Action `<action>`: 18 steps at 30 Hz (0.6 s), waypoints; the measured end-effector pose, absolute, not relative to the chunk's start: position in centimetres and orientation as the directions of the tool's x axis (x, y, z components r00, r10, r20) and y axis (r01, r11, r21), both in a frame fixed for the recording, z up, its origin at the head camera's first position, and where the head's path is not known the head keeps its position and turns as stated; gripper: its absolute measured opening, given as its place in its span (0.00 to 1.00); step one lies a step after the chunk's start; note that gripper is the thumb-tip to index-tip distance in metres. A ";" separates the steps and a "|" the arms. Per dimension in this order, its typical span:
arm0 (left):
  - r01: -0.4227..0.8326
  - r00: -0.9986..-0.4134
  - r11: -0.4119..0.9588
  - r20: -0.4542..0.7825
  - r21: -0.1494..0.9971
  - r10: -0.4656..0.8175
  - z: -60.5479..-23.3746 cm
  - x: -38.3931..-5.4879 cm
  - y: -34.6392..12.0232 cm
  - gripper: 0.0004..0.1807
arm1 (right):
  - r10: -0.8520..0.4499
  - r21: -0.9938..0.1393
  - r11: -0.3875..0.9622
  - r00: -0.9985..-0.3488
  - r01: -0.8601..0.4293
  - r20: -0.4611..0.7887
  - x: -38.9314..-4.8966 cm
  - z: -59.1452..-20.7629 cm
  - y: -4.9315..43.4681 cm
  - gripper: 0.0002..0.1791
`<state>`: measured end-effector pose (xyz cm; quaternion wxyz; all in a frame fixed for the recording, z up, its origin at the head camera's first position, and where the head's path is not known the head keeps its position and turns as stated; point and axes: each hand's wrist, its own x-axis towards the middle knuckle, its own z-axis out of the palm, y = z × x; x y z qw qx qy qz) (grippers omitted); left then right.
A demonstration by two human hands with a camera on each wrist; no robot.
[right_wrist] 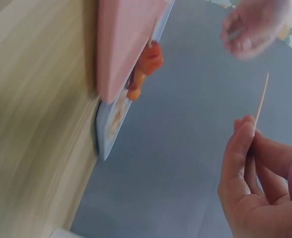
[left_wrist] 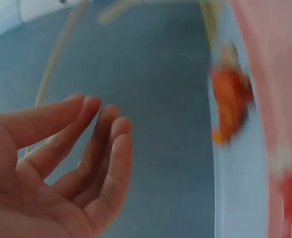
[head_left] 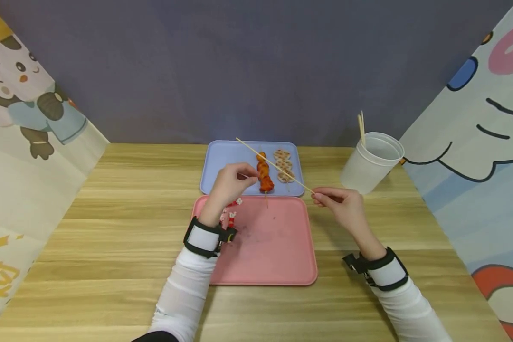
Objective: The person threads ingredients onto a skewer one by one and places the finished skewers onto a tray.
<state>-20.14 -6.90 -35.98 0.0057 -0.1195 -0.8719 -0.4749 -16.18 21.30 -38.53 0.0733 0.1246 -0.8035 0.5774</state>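
Observation:
My right hand [head_left: 342,204] pinches a thin bamboo skewer [head_left: 278,167] near one end, between thumb and fingertips. The skewer slants up and left over the blue tray [head_left: 220,166], its far end free. Close to it, my left hand [head_left: 234,183] hovers above the near side of that tray, fingers loosely bent and nothing between them, as the left wrist view shows. On the blue tray lie a skewer of orange-red glazed pieces [head_left: 263,173] and a skewer of round lotus root slices [head_left: 284,165]. The glazed skewer's stick reaches over the pink tray's edge.
The pink tray [head_left: 278,251] sits in front of the blue one, with several small red-and-white pieces [head_left: 232,219] at its left, partly hidden by my left wrist. A white tub [head_left: 369,164] holding a few sticks [head_left: 361,127] stands at the back right. A grey wall [head_left: 248,71] rises behind.

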 end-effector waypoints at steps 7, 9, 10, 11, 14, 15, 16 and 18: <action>0.209 -0.970 0.674 0.061 0.708 0.237 -37.0 -20.2 -10.7 0.05 | -0.085 -0.892 0.361 -0.962 -0.272 0.259 -16.2 -38.8 23.4 0.10; 0.226 -0.963 0.694 0.051 0.684 0.263 -37.3 -20.2 -11.4 0.05 | -0.075 -0.886 0.382 -0.964 -0.263 0.254 -16.5 -39.5 24.3 0.11; 0.227 -0.962 0.705 0.040 0.672 0.272 -37.6 -20.2 -11.7 0.05 | -0.067 -0.884 0.393 -0.966 -0.254 0.248 -16.4 -39.6 24.6 0.11; 0.226 -0.960 0.717 0.027 0.659 0.278 -37.8 -20.3 -12.0 0.04 | -0.061 -0.881 0.403 -0.968 -0.247 0.243 -16.4 -39.8 24.9 0.11; 0.201 -0.960 0.753 -0.025 0.626 0.277 -38.4 -20.3 -12.7 0.03 | -0.043 -0.874 0.426 -0.971 -0.231 0.236 -16.2 -39.9 25.4 0.11; 0.194 -0.961 0.767 -0.040 0.612 0.274 -38.5 -20.3 -12.8 0.04 | -0.036 -0.871 0.435 -0.972 -0.226 0.234 -16.2 -40.0 25.6 0.11; 0.187 -0.962 0.779 -0.050 0.599 0.269 -38.6 -20.3 -13.0 0.04 | -0.030 -0.869 0.442 -0.972 -0.220 0.231 -16.2 -40.0 25.8 0.11; 0.178 -0.963 0.802 -0.067 0.570 0.262 -38.9 -20.3 -13.1 0.05 | -0.020 -0.860 0.463 -0.973 -0.213 0.230 -16.1 -40.1 26.0 0.11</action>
